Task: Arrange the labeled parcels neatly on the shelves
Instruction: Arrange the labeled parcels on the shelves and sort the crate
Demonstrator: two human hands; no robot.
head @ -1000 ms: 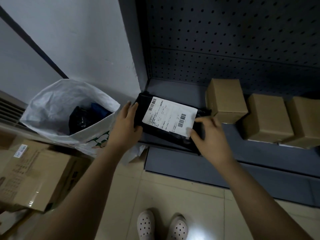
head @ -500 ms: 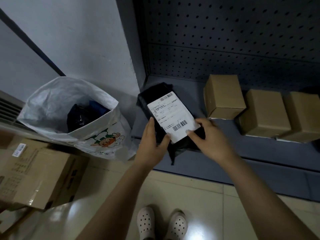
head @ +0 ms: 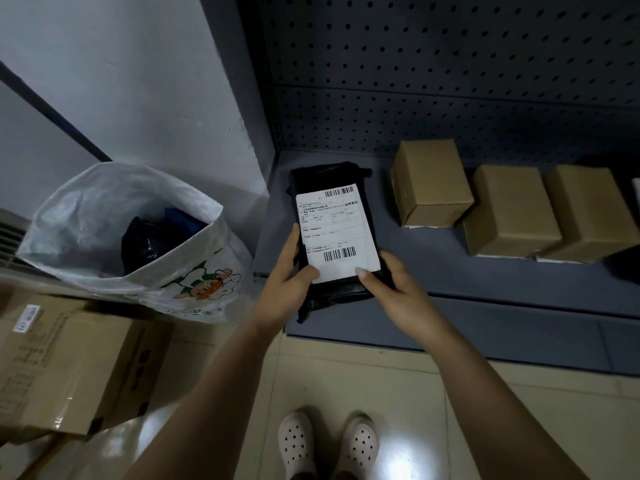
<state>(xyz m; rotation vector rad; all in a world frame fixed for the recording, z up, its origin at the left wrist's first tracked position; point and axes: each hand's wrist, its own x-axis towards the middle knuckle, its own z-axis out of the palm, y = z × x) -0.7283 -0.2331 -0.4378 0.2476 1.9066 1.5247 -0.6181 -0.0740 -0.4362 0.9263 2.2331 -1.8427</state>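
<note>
Down on the floor at the far left sits a big cardboard box (head: 69, 368). Leaning against the wall just beside it is an open white sack (head: 86, 216) with dark bags (head: 145, 244) inside. Next comes the person's left hand (head: 287, 282), fingers laid along the left edge of a black parcel (head: 329, 174) and thumb pressed on the lower left corner of its white label (head: 334, 233), so it pinches that side. The parcel lies lengthwise over the left end of the bottom shelf (head: 485, 282), label up. Its near end sticks out past the front edge, and I can't tell whether it rests on the shelf. The right hand (head: 398, 296) grips the lower right corner, thumb on the label, fingers curled round the edge. Further right, three brown boxes (head: 431, 185) stand in a row on the same shelf, in front of the pegboard (head: 450, 81). Below, white shoes (head: 329, 441) stand on the tiles.
</note>
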